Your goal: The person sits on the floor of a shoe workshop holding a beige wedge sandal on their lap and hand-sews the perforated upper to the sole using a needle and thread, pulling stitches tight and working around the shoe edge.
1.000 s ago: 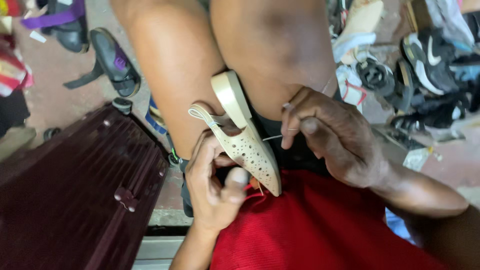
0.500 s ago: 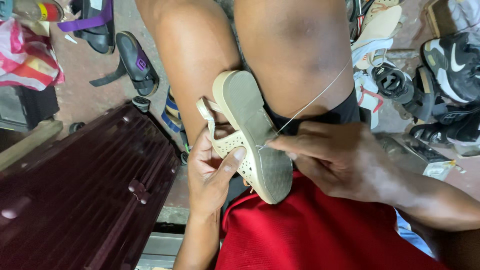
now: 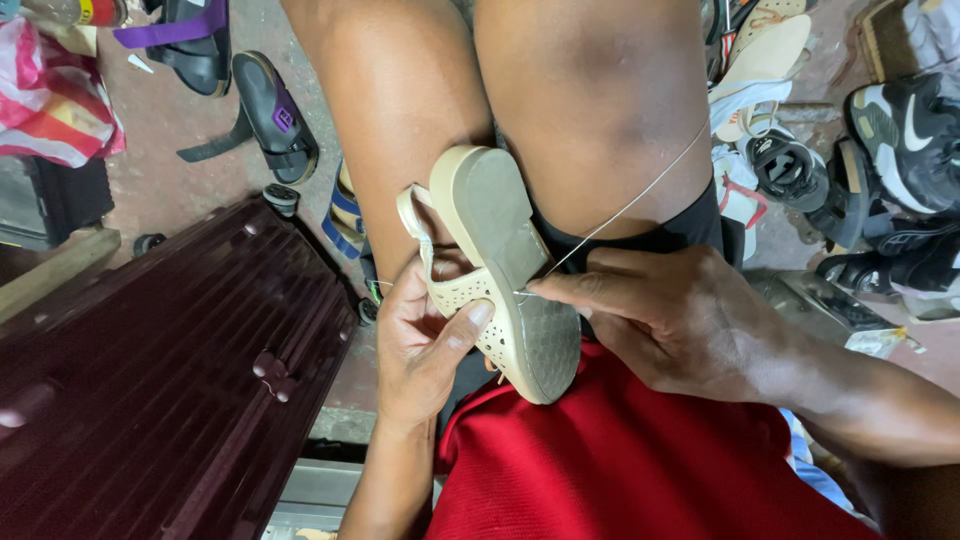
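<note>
One cream perforated flat shoe (image 3: 505, 270) with a grey textured sole lies against the person's bare thighs, sole turned up toward the camera. Its long axis runs diagonally, heel end toward upper left, toe end toward lower right over the red garment (image 3: 620, 470). Left hand (image 3: 425, 345) cups the shoe from below, fingers wrapped under the upper and thumb pressed on the perforated side. Right hand (image 3: 670, 320) is closed in a pinch at the sole's edge, fingertips gripping a thin pale thread (image 3: 630, 205) that runs taut up and to the right across the thigh; whether a needle sits in the pinch cannot be made out.

Surroundings: a dark maroon ribbed hard-shell suitcase (image 3: 150, 390) lies at lower left on a worn reddish concrete floor (image 3: 180, 130). Black sandals with purple straps (image 3: 255, 100) rest beyond it. A heap of dark sneakers and pale shoes (image 3: 850, 170) fills the right side.

Hidden or cut off: the shoe's inner side, the left fingers beneath it, and the thread's far end.
</note>
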Available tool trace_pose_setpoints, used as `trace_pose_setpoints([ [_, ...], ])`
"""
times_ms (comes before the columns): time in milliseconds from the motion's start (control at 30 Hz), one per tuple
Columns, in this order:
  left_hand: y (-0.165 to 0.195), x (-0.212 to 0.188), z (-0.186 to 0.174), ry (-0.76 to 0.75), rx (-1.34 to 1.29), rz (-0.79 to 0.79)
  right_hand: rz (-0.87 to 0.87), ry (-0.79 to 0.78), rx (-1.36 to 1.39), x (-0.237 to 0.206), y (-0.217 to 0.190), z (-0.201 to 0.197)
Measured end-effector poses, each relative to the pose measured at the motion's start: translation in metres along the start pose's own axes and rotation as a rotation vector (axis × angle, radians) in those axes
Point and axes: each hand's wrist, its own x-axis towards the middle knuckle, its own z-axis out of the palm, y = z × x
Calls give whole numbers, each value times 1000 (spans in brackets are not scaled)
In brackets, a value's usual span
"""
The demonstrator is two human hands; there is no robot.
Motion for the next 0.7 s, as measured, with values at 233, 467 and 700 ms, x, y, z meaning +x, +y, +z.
trace_pose_setpoints([
  [233, 12, 9, -11, -176, 54, -133, 27, -131, 3, 3, 0, -22],
  [467, 40, 41, -7, -312, 799, -103, -22, -182, -5, 13, 7, -30],
  [700, 52, 59, -8, -649, 1115, 129, -94, -176, 54, 17, 17, -28],
])
